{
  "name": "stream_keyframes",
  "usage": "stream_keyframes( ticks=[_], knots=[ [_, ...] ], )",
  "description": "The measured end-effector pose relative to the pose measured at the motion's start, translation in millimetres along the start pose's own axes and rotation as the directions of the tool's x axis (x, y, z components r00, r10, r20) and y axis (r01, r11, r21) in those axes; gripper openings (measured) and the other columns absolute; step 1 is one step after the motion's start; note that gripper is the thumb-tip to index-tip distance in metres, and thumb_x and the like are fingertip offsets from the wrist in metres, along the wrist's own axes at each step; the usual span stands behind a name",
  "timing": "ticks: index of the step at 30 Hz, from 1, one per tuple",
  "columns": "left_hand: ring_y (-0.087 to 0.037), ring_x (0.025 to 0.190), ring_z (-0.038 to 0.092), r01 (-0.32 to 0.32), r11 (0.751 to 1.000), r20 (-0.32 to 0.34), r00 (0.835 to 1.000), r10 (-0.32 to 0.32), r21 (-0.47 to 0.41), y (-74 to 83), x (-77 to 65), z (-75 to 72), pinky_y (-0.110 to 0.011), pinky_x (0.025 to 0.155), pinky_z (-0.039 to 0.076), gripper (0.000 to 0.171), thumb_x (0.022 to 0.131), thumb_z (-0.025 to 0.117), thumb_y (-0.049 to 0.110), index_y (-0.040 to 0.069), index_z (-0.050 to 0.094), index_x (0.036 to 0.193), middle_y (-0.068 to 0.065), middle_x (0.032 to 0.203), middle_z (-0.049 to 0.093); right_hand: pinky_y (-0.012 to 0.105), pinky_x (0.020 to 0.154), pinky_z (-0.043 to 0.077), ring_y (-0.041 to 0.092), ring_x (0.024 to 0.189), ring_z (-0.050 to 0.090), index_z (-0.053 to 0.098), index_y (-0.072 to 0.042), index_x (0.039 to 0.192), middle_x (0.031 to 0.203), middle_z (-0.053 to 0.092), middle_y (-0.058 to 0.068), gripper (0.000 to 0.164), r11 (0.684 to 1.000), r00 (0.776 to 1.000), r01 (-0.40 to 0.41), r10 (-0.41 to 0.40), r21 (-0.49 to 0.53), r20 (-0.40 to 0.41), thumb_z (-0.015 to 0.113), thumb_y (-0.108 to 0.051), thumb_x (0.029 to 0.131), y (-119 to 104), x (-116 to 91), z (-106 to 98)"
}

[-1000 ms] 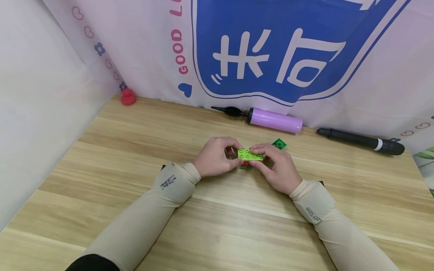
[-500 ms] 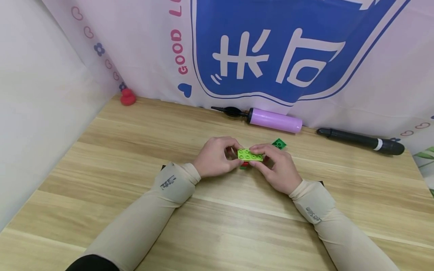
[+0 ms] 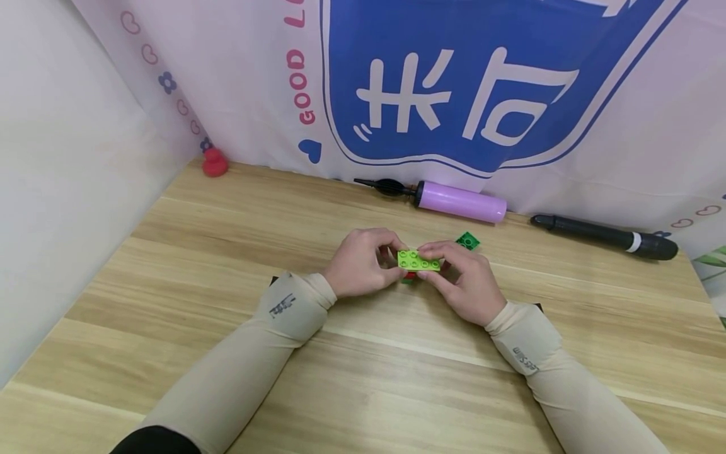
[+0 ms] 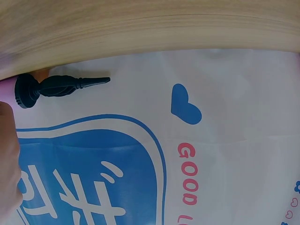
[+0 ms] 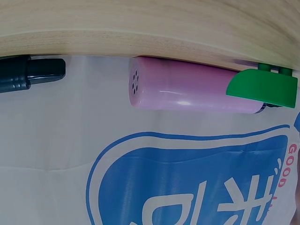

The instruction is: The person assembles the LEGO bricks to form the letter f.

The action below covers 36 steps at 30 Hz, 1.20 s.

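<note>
fingers of left hand [image 3: 363, 263] and right hand [image 3: 467, 284] curl in, open just brick-wide, pinching opposite ends of lime-green 2x4 toy brick [image 3: 418, 261]. red piece [image 3: 410, 275] and green piece [image 3: 408, 282] show under the brick; can't tell if joined. dark green toy brick [image 3: 467, 241] beyond it, rightward. purple hand pump [image 3: 462, 202] farther beyond; red toy duck [image 3: 215, 164] well off left.

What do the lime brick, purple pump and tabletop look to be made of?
Lime brick: probably smooth, hard plastic, with crisp studs and even colour.
Purple pump: likely glossy plastic; the right wrist view shows a highlight along its barrel.
Tabletop: wood or wood-look laminate, satin, with streaked grain; which, I cannot tell.
</note>
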<state>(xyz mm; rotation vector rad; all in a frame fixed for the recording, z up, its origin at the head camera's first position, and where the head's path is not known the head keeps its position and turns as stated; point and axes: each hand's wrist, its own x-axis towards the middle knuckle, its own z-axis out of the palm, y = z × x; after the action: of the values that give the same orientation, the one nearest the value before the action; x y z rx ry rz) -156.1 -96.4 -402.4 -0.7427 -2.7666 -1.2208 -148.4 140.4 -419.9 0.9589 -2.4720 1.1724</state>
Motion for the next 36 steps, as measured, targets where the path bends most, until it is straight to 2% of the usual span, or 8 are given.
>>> stream_keyframes(
  ticks=[17,27,36],
  knots=[
    [-0.014,0.079,0.066,0.013,1.000,0.011,1.000,-0.013,0.016,0.2,0.4,0.0,-0.029,0.073,0.053,0.023,0.082,0.088,0.019,0.014,0.078,0.101,0.002,0.090,0.073,0.032,0.077,0.059,0.023,0.105,0.074,0.077,-0.006,0.115,0.122,0.077,0.008,0.031,1.000,1.000,-0.013,0.013,0.000,0.020,0.087,-0.003,0.086,-1.3,-0.1,-0.5],
    [-0.015,0.081,0.067,0.041,0.999,0.020,0.999,-0.040,-0.020,0.4,0.5,-0.6,-0.029,0.074,0.053,0.023,0.082,0.087,0.017,0.014,0.079,0.103,0.003,0.092,0.073,0.030,0.077,0.059,0.022,0.104,0.074,0.077,-0.006,0.114,0.120,0.077,0.008,0.030,1.000,1.000,-0.009,0.009,-0.003,0.018,0.087,-0.004,0.086,0.0,-0.3,0.7],
    [-0.016,0.082,0.066,0.058,0.998,0.023,0.998,-0.058,-0.009,1.7,0.7,-0.6,-0.030,0.075,0.053,0.024,0.083,0.088,0.018,0.015,0.079,0.105,0.003,0.093,0.073,0.030,0.077,0.059,0.021,0.101,0.074,0.077,-0.007,0.113,0.119,0.077,0.007,0.029,1.000,1.000,-0.008,0.008,-0.005,0.014,0.087,-0.004,0.086,0.9,-0.9,0.9]
  ],
)
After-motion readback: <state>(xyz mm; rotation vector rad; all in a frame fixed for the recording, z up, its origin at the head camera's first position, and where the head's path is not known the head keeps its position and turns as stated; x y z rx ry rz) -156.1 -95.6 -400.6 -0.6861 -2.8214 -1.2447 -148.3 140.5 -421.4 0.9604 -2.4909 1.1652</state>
